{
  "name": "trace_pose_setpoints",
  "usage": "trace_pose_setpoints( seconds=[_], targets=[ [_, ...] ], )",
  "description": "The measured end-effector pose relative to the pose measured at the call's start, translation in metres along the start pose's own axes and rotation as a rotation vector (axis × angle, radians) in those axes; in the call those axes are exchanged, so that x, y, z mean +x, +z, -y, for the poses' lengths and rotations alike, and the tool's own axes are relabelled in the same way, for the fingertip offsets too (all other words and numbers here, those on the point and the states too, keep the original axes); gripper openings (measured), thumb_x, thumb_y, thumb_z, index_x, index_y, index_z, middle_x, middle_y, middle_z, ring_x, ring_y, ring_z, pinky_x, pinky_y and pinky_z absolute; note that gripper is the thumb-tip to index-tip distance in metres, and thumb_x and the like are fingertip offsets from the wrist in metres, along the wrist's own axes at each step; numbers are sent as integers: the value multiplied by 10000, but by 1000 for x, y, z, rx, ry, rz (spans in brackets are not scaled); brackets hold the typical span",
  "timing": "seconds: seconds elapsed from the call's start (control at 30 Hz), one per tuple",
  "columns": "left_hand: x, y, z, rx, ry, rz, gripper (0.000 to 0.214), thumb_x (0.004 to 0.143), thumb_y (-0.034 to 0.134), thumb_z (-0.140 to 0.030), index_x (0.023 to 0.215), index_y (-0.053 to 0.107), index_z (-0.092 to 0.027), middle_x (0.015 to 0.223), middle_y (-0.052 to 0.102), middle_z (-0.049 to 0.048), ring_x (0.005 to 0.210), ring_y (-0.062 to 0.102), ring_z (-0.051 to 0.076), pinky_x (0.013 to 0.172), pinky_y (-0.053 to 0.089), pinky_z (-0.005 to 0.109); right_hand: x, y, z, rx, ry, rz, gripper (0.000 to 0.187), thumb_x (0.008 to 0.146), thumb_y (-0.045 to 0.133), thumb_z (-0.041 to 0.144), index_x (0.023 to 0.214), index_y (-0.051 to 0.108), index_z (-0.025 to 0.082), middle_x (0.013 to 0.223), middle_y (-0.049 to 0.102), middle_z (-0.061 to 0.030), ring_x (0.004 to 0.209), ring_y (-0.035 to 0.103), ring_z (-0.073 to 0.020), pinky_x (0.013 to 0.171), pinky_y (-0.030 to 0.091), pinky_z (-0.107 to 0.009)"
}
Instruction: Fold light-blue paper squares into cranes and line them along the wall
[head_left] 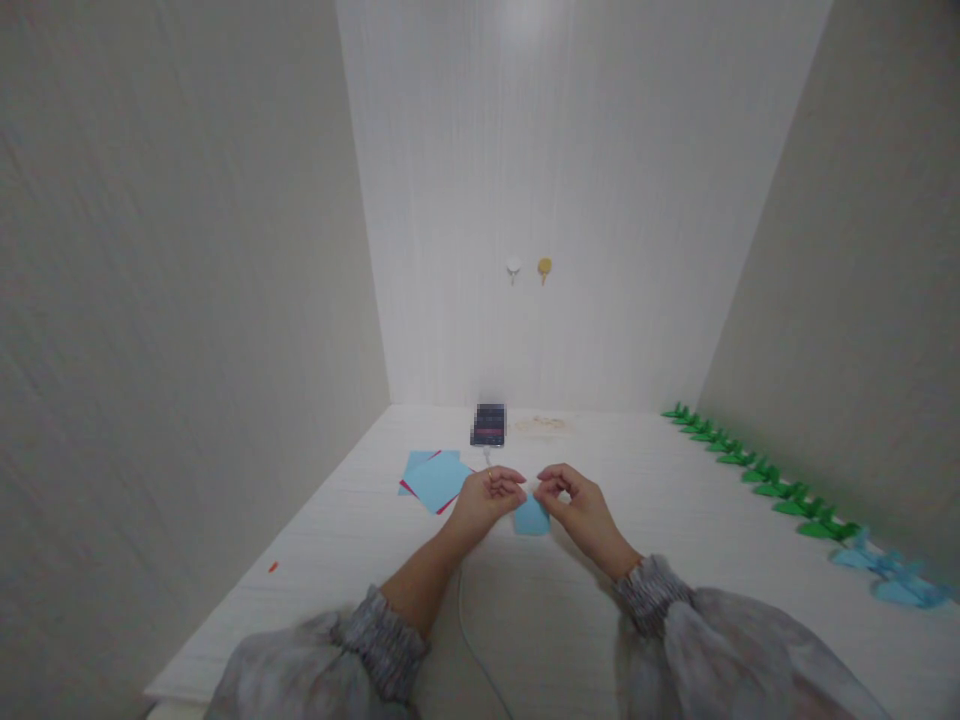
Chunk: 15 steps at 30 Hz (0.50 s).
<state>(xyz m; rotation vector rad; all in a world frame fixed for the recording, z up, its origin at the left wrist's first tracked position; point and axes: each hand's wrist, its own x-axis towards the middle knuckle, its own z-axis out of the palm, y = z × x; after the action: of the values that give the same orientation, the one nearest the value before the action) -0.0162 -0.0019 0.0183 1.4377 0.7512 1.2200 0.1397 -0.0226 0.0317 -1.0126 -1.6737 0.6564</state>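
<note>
A small folded piece of light blue paper (pixel 532 517) is between my hands, just above or on the white table. My left hand (pixel 491 495) pinches its upper left corner between thumb and fingers. On the other side, my right hand (pixel 571 497) has thumb and fingertips closed on the upper right edge. The fingers partly cover the paper's top edge. Left of my left hand lie blue square sheets (pixel 439 482) with red edges showing beneath.
A phone (pixel 489 426) leans at the back with a white cable (pixel 471 640) running toward me. Folded green paper figures (pixel 759 471) and blue ones (pixel 892 572) line the right wall. An orange scrap (pixel 273 567) lies at left. Two hooks (pixel 544 268) are on the back wall.
</note>
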Motion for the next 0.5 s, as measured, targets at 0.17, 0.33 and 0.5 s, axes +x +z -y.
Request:
trace_pose_setpoints(
  seconds=[0.17, 0.33, 0.5],
  targets=[
    [-1, -2, -8, -29, 38, -123, 333, 536, 670, -255, 809, 522, -135, 622, 608, 13, 588, 553, 117, 612, 406, 242, 1, 2, -8, 81, 44, 16, 218, 683, 522, 326, 826, 526, 161, 661, 562, -3, 619, 521, -122, 581, 413, -239],
    [-2, -4, -11, -23, 33, -145, 351, 539, 670, -259, 822, 503, -138, 634, 612, 18, 588, 558, 120, 611, 409, 244, 0, 2, -11, 53, 57, 67, 237, 709, 489, 369, 741, 579, 153, 667, 575, -16, 633, 513, -130, 605, 409, -246],
    [-2, -1, -8, -36, -26, -96, 341, 513, 684, -257, 782, 514, -133, 607, 610, 19, 569, 558, 123, 603, 412, 246, -1, -1, -6, 44, 26, 31, 246, 710, 481, 371, 737, 603, 159, 703, 597, -26, 666, 521, -142, 630, 412, -256]
  ],
)
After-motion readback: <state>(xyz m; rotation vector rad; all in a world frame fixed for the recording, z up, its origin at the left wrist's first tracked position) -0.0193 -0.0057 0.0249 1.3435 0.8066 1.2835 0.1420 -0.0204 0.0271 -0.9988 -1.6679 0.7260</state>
